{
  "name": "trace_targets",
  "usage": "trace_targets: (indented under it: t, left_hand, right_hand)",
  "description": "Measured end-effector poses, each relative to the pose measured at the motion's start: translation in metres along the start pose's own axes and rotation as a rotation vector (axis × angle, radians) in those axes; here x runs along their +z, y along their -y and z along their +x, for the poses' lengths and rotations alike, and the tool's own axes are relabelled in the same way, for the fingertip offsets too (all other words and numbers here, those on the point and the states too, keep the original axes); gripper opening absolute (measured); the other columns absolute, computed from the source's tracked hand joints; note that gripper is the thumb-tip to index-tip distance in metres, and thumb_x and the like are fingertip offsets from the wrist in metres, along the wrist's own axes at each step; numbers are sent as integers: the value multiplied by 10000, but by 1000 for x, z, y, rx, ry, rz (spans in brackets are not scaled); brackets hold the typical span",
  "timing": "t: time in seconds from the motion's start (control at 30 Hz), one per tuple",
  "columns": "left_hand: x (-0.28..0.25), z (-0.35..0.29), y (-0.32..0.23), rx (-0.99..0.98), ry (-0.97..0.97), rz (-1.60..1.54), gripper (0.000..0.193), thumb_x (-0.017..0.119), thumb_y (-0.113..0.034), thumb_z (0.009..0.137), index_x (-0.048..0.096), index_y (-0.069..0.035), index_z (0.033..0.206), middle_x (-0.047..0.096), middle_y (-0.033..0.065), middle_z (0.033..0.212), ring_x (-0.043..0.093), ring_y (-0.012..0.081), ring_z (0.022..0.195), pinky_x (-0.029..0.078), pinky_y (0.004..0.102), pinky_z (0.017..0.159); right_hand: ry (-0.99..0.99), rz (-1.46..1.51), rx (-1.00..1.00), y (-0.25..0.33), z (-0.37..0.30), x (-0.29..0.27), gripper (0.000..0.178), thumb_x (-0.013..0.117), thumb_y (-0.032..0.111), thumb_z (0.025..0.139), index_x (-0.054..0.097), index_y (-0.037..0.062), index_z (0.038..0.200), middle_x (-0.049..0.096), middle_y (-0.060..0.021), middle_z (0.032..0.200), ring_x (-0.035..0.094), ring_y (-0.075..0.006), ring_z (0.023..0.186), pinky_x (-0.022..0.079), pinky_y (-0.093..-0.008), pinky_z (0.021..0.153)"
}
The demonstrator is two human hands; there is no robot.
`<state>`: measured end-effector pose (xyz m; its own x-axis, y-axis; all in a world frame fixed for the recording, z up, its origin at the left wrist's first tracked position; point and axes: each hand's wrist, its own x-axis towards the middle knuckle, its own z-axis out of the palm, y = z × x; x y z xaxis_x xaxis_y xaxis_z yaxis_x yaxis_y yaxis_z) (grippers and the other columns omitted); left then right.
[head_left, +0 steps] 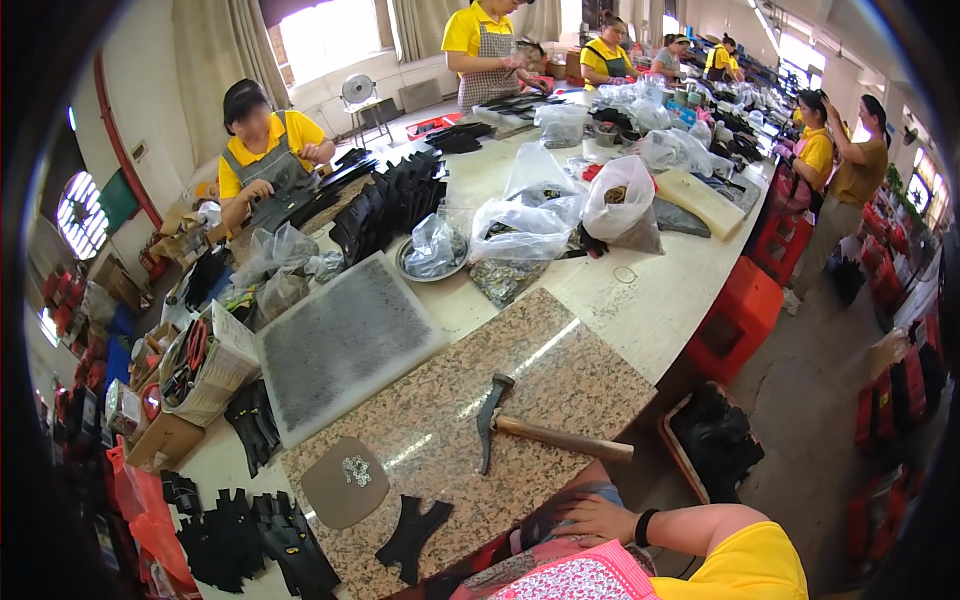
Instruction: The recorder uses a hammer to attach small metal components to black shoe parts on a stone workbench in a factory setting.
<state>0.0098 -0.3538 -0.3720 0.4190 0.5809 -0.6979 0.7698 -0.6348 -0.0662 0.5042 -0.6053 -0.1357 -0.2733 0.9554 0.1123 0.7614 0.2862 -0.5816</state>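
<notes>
Somebody's right hand (603,520) lies loose and open on their own leg (598,480), with a black band (645,528) around the wrist; the left hand is out of sight, so I cannot tell what it is doing; near the right hand, a hammer (550,434) with a wooden handle lies on a shiny, speckled stone slab (560,350); over to the left, little silvery bits (356,470) sit on a brown pad (335,505); near it lies a forked black piece (410,538); more black pieces (225,540) lie beside the slab.
</notes>
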Motion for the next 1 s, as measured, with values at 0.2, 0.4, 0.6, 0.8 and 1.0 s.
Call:
trace_targets:
  t: [0.2,0.4,0.6,0.8,1.0]
  left_hand:
    - [0,0,-3,-15,-58,93,388,291,-281,1011,550,-115,1247,694,189,1012,693,329,864,547,477,680]
    - [-98,71,-20,20,-121,90,339,351,-272,997,563,-105,1203,694,177,989,691,311,836,546,455,665]
    - [-124,87,-39,67,-201,50,284,422,-260,981,579,-93,1150,694,162,961,688,289,803,545,429,647]
    - [1,-4,6,94,-273,25,235,494,-248,964,596,-81,1096,694,147,934,686,268,769,544,402,629]
    - [-28,44,9,111,-332,-42,230,506,-239,951,607,-77,1081,692,151,924,680,279,768,538,406,639]
  right_hand:
    - [-3,5,17,-2,-4,0,482,419,407,991,460,196,1422,450,-121,1423,401,-290,1328,196,-488,1143]
    - [-20,22,-4,-5,-5,2,477,431,397,991,463,191,1421,451,-125,1425,405,-292,1323,205,-481,1135]
    - [-33,35,14,-4,-5,3,479,447,389,986,462,190,1422,452,-129,1422,410,-293,1317,211,-477,1130]
    - [-31,51,7,-4,-4,1,484,434,395,989,458,191,1426,448,-126,1428,407,-294,1318,211,-477,1133]
    - [-29,4,28,-4,-12,8,494,406,407,993,445,191,1436,443,-130,1433,392,-301,1331,213,-481,1128]
